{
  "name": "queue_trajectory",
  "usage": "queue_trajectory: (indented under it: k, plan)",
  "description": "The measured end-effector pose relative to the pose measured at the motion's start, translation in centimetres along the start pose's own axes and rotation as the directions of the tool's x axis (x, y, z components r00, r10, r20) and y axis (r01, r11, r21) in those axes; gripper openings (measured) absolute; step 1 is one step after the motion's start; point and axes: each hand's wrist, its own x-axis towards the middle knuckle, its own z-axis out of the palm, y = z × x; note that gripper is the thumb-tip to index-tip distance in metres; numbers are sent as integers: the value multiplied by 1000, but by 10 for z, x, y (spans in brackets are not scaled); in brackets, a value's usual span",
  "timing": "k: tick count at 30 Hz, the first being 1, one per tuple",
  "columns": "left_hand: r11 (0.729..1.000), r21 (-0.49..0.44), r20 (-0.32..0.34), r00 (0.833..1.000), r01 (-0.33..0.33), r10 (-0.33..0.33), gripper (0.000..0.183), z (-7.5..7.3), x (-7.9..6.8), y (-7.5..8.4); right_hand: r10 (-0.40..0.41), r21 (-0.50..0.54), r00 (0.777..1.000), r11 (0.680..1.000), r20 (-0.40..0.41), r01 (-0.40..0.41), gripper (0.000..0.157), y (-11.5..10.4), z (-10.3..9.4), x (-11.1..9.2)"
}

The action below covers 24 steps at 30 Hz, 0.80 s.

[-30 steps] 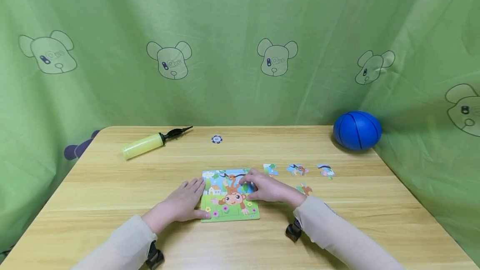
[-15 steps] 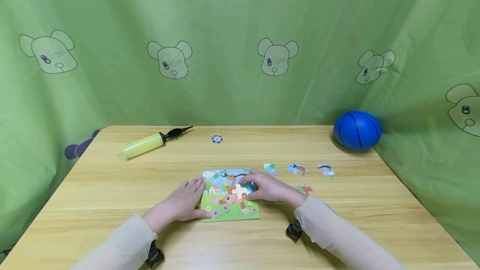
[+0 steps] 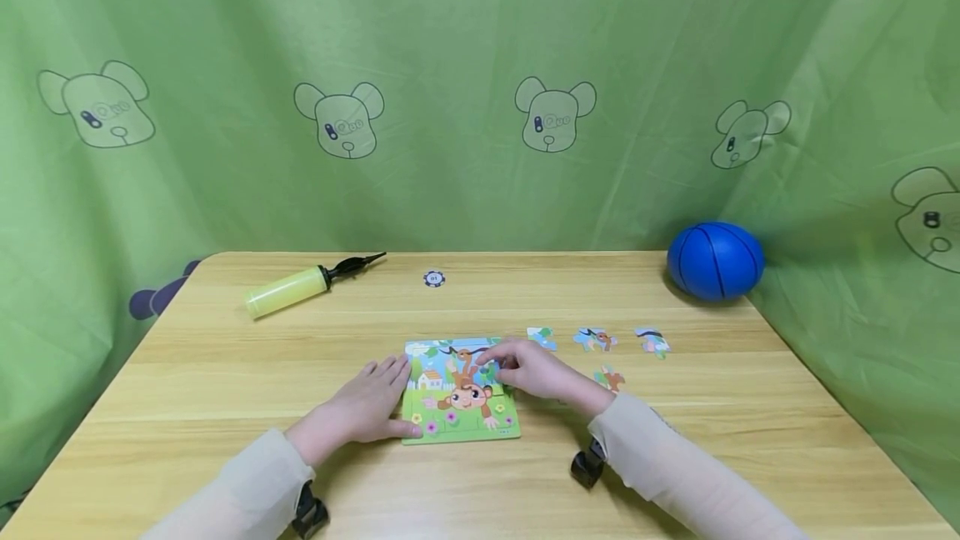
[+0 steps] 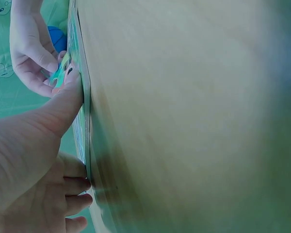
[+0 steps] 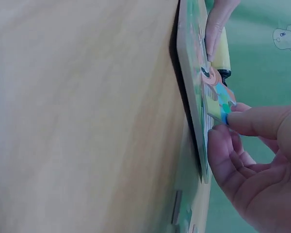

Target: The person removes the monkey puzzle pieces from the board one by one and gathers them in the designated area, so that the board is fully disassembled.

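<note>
A jigsaw puzzle board (image 3: 457,419) with a monkey picture lies on the table, most of its picture filled in. My left hand (image 3: 367,402) rests along its left side, thumb on the near left corner and fingers stretched beside the edge. Over the board's right part, my right hand (image 3: 536,373) pinches a jigsaw piece (image 5: 224,94) between thumb and finger. The right wrist view shows this piece tilted, partly raised off the board. In the left wrist view, the pinched piece is partly hidden by the fingers. The right hand also covers some of the board's right side.
Several loose jigsaw pieces, one with a bird-like brown figure (image 3: 596,339), lie right of the board. A blue ball (image 3: 715,261) sits at the back right corner. A yellow hand pump (image 3: 288,292) and a round chip (image 3: 433,278) lie toward the back.
The piece under my right fingers tipped up, catching light half a second ago, and the glare is now gone. My right thumb has shifted slightly away from me; the left hand stays still.
</note>
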Motion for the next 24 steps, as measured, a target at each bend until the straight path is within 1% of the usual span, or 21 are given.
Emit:
queue_trajectory:
  k: [6, 9, 13, 18, 21, 24]
  plan:
    - [1000, -8, -3, 1000, -4, 3, 94, 0, 0, 0, 11, 155, 1000, 988, 26, -15, 27, 4, -6, -1]
    - [1000, -12, -4, 1000, -9, 9, 94, 0, 0, 0, 30, 225, 999, 974, 19, -34, 28, 5, -12, -4]
    - [1000, -12, -4, 1000, -9, 9, 94, 0, 0, 0, 81, 307, 997, 949, -7, -75, 26, 9, -22, -12]
    - [1000, -11, -5, 1000, -6, 6, 94, 1, 0, 0, 133, 358, 990, 927, -42, -109, 20, 16, -38, -28]
    - [1000, -16, -2, 1000, -4, 4, 94, 1, 0, 0, 145, 361, 987, 926, -64, -112, 18, 21, -49, -39]
    - [1000, -21, -4, 1000, -5, 5, 93, 0, 0, 0, 150, 358, 985, 927, -90, -109, 21, 28, -60, -50]
